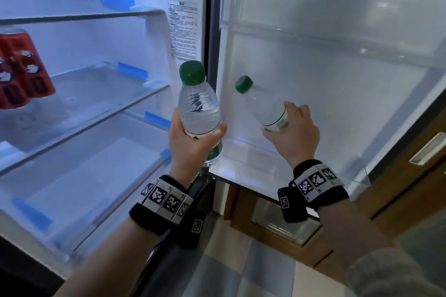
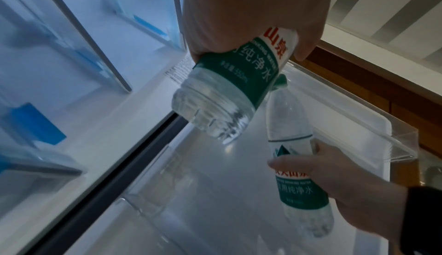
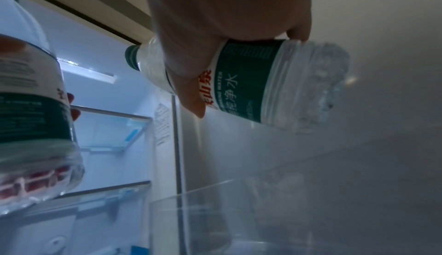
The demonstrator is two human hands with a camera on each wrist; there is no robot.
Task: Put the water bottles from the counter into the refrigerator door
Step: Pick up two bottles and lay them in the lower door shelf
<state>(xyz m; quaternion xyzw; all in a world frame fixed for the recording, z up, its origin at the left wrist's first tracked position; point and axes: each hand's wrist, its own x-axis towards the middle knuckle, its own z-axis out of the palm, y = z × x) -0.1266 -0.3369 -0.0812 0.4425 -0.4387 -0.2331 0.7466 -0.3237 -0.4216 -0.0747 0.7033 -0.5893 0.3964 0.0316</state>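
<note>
Two clear water bottles with green caps and green labels are held in front of the open fridge. My left hand (image 1: pixel 193 140) grips one bottle (image 1: pixel 198 106) upright by its lower half, near the door's hinge edge. My right hand (image 1: pixel 293 128) grips the other bottle (image 1: pixel 263 106), tilted with its cap up and left, above the clear door shelf (image 1: pixel 357 173). In the left wrist view the left bottle (image 2: pixel 227 89) hangs over the door, the right bottle (image 2: pixel 296 164) beside it. The right wrist view shows the right bottle (image 3: pixel 267 81) above the shelf (image 3: pixel 239 211).
The fridge interior at left has glass shelves (image 1: pixel 96 103) with blue tape tabs and a red pack of cans (image 1: pixel 21 67). A higher door shelf (image 1: pixel 337 38) runs above the hands. A wooden cabinet (image 1: pixel 398 188) stands behind the open door.
</note>
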